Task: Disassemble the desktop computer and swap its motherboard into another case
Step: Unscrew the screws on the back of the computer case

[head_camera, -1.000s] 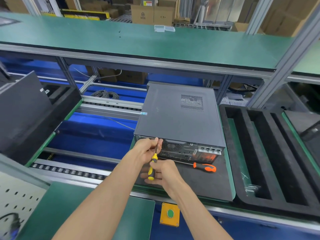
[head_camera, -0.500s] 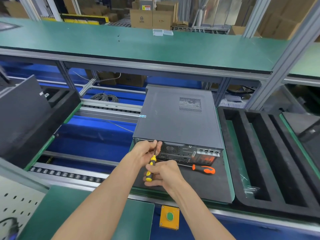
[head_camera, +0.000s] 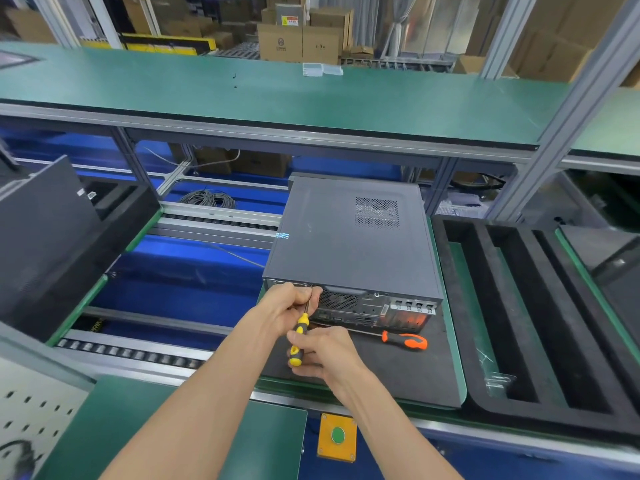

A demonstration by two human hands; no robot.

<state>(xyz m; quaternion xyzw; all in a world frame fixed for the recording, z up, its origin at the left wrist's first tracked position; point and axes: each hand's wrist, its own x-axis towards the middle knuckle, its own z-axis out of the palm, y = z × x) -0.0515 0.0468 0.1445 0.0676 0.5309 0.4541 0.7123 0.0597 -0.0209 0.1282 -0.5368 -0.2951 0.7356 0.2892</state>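
Head view: the desktop computer (head_camera: 349, 237) lies flat at centre. At six o'clock, the left hand (head_camera: 287, 308) pinches the yellow screwdriver (head_camera: 298, 336) shaft; the right hand (head_camera: 320, 355) grips its handle.

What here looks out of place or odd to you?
Nothing stands out. The dark grey metal computer case lies flat and closed on the black mat, and an orange-handled screwdriver lies loose by its rear panel.
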